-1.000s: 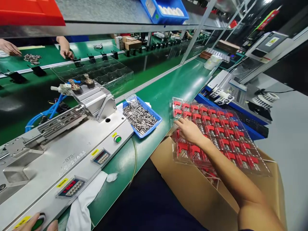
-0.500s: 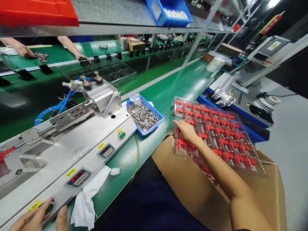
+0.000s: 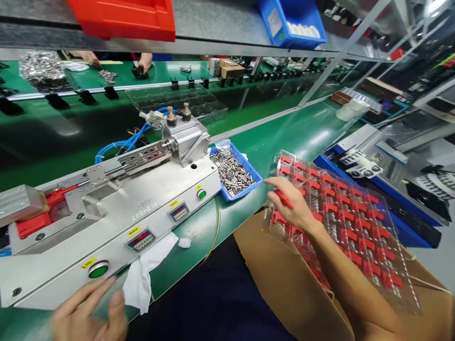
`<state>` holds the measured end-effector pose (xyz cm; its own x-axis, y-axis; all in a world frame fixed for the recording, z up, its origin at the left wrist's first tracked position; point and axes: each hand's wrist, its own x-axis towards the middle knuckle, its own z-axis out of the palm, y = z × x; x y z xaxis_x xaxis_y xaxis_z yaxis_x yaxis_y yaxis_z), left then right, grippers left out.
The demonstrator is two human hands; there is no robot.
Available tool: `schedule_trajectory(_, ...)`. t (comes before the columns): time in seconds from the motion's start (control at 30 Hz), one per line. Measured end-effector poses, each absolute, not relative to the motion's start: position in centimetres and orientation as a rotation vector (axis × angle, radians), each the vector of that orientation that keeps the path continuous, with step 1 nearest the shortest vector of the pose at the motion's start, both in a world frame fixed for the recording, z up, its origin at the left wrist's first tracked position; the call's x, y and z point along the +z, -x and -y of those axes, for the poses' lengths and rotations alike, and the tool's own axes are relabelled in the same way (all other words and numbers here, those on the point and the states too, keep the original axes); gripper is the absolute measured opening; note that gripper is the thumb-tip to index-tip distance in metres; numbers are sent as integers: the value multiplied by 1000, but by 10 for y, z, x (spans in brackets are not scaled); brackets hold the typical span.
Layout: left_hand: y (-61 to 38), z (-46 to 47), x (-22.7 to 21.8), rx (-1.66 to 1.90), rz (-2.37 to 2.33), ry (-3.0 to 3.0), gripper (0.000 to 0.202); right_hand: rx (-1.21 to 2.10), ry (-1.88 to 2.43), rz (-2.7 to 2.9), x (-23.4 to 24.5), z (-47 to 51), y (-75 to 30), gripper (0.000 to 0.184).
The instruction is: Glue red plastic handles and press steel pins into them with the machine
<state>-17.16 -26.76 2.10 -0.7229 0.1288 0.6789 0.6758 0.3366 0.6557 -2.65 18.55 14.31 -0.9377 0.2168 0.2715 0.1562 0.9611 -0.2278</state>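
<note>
My right hand (image 3: pixel 296 206) is above the near left corner of a clear plastic tray (image 3: pixel 400 246), its fingers closed on a red plastic part (image 3: pixel 283 199). Rows of similar red plastic parts (image 3: pixel 359 241) sit in the tray's pockets. With fingers spread and nothing in them, my left hand (image 3: pixel 90 310) hovers just below a round green button (image 3: pixel 98 269) on the front of a metal bench machine (image 3: pixel 117 215). Another red plastic part (image 3: pixel 35 224) lies in the machine's left end, partly under a metal block (image 3: pixel 21 203).
A blue bin (image 3: pixel 256 183) of small metal pins stands right of the machine. Under the tray is a cardboard box (image 3: pixel 270 270). A white cloth (image 3: pixel 138 284) lies at the bench edge. Another person's hands (image 3: pixel 145 62) work across the conveyor. Overhead runs a shelf (image 3: pixel 216 28) with bins.
My left hand has come off the green button, downward and right in view. My right hand has lifted a red plastic part from the tray. The view has swung left.
</note>
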Motion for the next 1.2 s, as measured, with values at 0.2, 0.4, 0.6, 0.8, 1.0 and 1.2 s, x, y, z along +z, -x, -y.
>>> schedule_trajectory(0.2, 128, 185, 57, -2245, 2583, 1288, 42, 982, -694, 2820, 126, -51, 75, 72)
schedule_trajectory(0.4, 115, 178, 49, -2734, 2407, 1064, 39, 1205, -995, 2879, 105, -32, 102, 82)
schedule_trajectory(0.6, 128, 234, 38, -2567, 2535, 109, 39, 1165, -509, 3061, 71, -46, 128, 46)
schedule_trajectory(0.8, 136, 240, 35, -2728, 2272, -238, 49, 1332, -467, 3048, 43, -23, 144, 19)
schedule_trajectory(1.0, 137, 229, 47, -2787, 2265, -57, 46, 1618, -372, 2939, 93, -25, 142, 12)
schedule_trajectory(1.2, 138, 227, 55, -2713, 2358, 129, 42, 1604, -371, 3001, 120, -25, 141, 13)
